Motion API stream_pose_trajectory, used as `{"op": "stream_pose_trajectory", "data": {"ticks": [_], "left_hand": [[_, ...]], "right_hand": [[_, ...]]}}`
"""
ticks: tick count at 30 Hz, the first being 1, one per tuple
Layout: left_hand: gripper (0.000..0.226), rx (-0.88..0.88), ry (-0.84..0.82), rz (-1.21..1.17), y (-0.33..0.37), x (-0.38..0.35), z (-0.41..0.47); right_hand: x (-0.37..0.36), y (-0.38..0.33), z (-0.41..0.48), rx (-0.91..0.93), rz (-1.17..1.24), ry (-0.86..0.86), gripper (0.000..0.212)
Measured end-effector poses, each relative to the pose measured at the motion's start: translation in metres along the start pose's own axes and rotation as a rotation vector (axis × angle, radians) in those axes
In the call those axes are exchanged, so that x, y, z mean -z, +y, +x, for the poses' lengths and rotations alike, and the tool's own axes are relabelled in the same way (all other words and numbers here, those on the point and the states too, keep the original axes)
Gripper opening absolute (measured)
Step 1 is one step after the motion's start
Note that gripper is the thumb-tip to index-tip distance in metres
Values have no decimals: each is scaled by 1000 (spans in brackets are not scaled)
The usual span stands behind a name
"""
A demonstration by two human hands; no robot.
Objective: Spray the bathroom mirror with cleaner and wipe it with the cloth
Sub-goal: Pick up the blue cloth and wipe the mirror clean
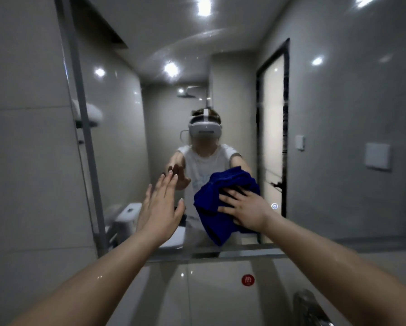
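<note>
The bathroom mirror (326,128) fills most of the view ahead and reflects a person in a white top with a headset. A dark blue cloth (211,208) is bunched against the lower middle of the glass. My right hand (246,208) lies flat on the cloth with fingers spread, pressing it to the mirror. My left hand (160,205) is raised to the left of the cloth, empty, fingers straight and together, fingertips close to the glass. No spray bottle is in view.
A grey tiled wall (25,161) runs along the mirror's left edge. Below the mirror is a light tiled ledge (197,290) with a round red sticker (248,280). A chrome tap (308,307) shows at the bottom right.
</note>
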State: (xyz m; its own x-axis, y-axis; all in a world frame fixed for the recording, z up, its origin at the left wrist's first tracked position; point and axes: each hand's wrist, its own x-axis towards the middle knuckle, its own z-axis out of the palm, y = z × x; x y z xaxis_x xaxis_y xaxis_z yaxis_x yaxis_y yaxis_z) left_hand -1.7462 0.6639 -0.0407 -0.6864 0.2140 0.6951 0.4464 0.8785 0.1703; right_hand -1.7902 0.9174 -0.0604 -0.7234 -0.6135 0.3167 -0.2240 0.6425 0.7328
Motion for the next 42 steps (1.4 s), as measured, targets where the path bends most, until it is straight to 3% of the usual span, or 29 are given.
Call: {"op": "stream_pose_trajectory", "data": {"ticks": [9,14,18,24,28,32,34,36,39,42], "left_hand": [[64,41,82,51,21,23,37],[62,84,159,122,24,51,58],[62,139,174,158,16,49,52],[65,142,63,92,11,-1,14],[63,91,31,87,31,-21,15],[64,44,35,53,58,-25,35],[64,19,56,38,73,-23,48],[65,-3,96,32,86,-20,63],[64,-26,155,9,108,-13,85],[63,-45,246,-5,128,1,110]], "right_hand": [[104,109,55,-87,-63,133,63],[177,145,124,-342,203,208,63],[174,131,137,-440,357,297,64],[73,38,84,-164,257,301,58],[2,-8,30,98,188,76,56],[-22,13,-13,248,90,44,54],[-10,43,-18,326,109,-40,56],[9,80,-13,375,74,-2,57],[48,149,6,276,-12,115,55],[93,217,19,-38,-8,233,57]]}}
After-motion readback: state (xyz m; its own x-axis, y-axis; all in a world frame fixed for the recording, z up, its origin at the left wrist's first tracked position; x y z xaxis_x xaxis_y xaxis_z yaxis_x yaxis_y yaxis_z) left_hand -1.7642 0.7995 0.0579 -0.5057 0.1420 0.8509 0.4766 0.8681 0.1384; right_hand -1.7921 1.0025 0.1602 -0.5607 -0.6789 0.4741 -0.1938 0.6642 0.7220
